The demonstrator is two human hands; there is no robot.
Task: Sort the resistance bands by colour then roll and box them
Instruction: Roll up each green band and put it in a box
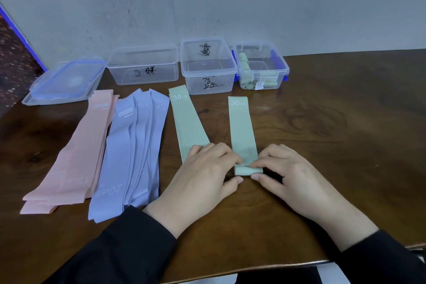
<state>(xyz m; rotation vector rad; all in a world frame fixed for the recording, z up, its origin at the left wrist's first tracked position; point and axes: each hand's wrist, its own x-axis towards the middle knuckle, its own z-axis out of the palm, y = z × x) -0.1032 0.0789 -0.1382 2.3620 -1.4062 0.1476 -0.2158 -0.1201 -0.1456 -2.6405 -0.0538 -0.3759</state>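
A single green band marked 30 LB lies flat on the brown table, its near end curled into a small roll. My left hand and my right hand pinch that roll from either side, thumbs in front and fingertips on top. A pile of green bands lies just to the left, partly under my left hand. Further left lie a pile of lilac bands marked 20 LB and a pile of pink bands marked 15 LB. The rightmost clear box holds several rolled green bands.
Two empty clear boxes with black handwriting stand along the wall, left of the box with rolls. Clear lids with blue clips are stacked at the far left. The table's front edge runs close to my sleeves.
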